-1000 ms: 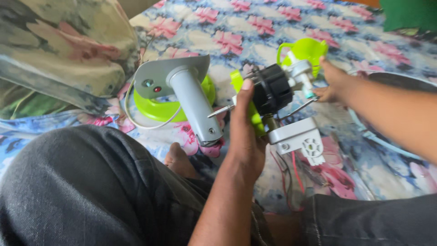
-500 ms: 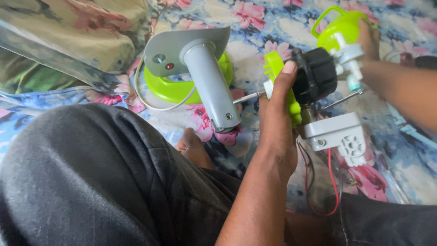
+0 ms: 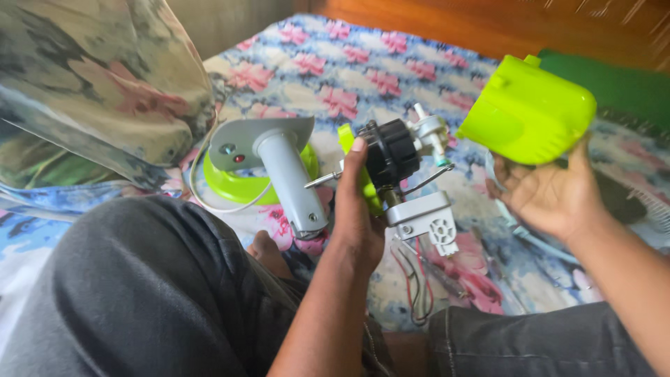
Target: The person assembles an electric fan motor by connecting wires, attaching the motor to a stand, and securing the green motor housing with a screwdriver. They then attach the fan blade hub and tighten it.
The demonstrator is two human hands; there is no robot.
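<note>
Fingers of the left hand (image 3: 356, 209) are wrapped around the fan motor assembly (image 3: 394, 157), the thumb pressed up against its black round housing, holding it upright near the middle of the view. A pale grey bracket (image 3: 426, 220) hangs at the assembly's six o'clock, with red and black wires (image 3: 415, 286) trailing lower. The right hand (image 3: 551, 192), at about three o'clock from the motor, has its fingers loosely spread and cupped under a lime-green plastic cover (image 3: 527, 112), lifted well apart from the motor. At nine o'clock the grey fan stand (image 3: 283, 164) lies tilted on its green base (image 3: 230, 181) on the flowered bedsheet (image 3: 335, 77).
</note>
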